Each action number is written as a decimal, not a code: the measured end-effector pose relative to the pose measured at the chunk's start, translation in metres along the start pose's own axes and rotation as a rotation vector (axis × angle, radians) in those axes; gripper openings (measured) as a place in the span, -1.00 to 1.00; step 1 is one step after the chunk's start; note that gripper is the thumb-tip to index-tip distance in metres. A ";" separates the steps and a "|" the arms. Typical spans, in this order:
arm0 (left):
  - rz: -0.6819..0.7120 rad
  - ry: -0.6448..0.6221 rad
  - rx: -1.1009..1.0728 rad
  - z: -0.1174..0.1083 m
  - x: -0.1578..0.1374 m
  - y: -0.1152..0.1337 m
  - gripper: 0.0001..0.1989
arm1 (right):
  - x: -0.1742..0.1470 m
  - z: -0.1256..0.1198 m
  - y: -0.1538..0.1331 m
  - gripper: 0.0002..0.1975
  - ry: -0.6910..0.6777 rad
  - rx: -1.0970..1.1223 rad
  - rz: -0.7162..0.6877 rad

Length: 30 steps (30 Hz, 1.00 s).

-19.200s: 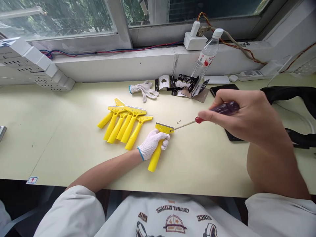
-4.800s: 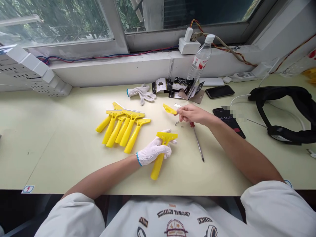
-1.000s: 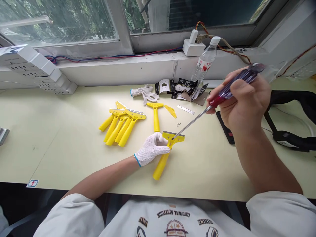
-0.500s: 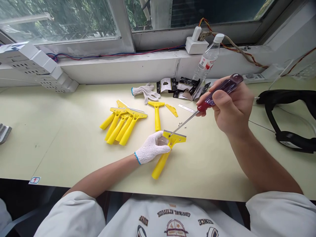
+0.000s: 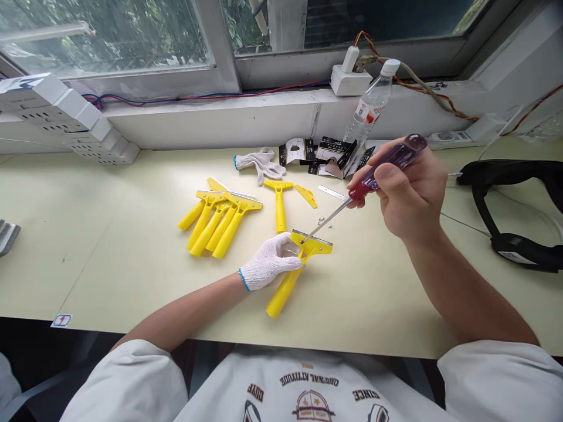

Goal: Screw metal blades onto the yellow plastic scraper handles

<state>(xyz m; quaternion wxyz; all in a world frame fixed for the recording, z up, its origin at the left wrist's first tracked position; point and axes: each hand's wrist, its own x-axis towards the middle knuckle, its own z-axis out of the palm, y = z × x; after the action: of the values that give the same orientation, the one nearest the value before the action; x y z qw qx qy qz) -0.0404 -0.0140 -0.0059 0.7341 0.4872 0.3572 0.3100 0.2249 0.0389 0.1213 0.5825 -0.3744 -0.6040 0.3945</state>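
Observation:
My left hand (image 5: 273,261), in a white knit glove with a blue cuff, grips a yellow scraper (image 5: 285,292) near its head. My bare right hand (image 5: 411,190) is wrapped round the purple and red handle of a screwdriver (image 5: 389,167). Its tip meets the left part of the scraper's head, where a screw probably sits, too small to make out. Beyond the scraper lie a yellow handle (image 5: 280,206), a yellow cover piece (image 5: 305,196), a flat metal blade (image 5: 333,193) and several tiny screws (image 5: 321,220).
Several yellow scrapers (image 5: 224,223) lie piled on the left. At the back are a second glove (image 5: 261,163), black-and-white packaging (image 5: 297,152) and a plastic bottle (image 5: 369,108). A black strapped device (image 5: 519,211) rests at the right; white boxes (image 5: 70,114) stand back left.
The scraper's handle end has swung slightly left. My right hand and the screwdriver's handle have shifted a little left and down, while the tip stays on the scraper's head.

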 end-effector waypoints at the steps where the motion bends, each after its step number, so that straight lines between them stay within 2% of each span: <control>1: -0.001 0.000 -0.001 0.000 0.000 0.000 -0.50 | 0.000 0.000 0.000 -0.70 0.002 -0.012 -0.001; 13: -0.025 -0.007 -0.098 0.002 0.000 0.002 -0.51 | 0.000 0.002 -0.001 -0.79 0.028 -0.007 -0.009; 19: -0.037 -0.003 -0.152 0.005 0.000 0.002 -0.53 | -0.004 0.005 -0.013 -0.83 0.020 -0.065 -0.068; 24: -0.075 0.043 -0.136 0.007 -0.001 0.005 -0.57 | -0.007 -0.003 -0.027 -0.84 -0.127 -0.183 -0.184; 30: -0.103 0.060 -0.044 0.009 -0.001 0.013 -0.60 | -0.005 -0.019 -0.036 -0.57 -0.253 -0.208 -0.237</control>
<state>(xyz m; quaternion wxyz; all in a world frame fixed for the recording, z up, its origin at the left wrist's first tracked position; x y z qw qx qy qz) -0.0347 -0.0150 0.0087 0.7485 0.4424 0.3968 0.2940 0.2442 0.0204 0.1519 0.5024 -0.3063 -0.7497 0.3028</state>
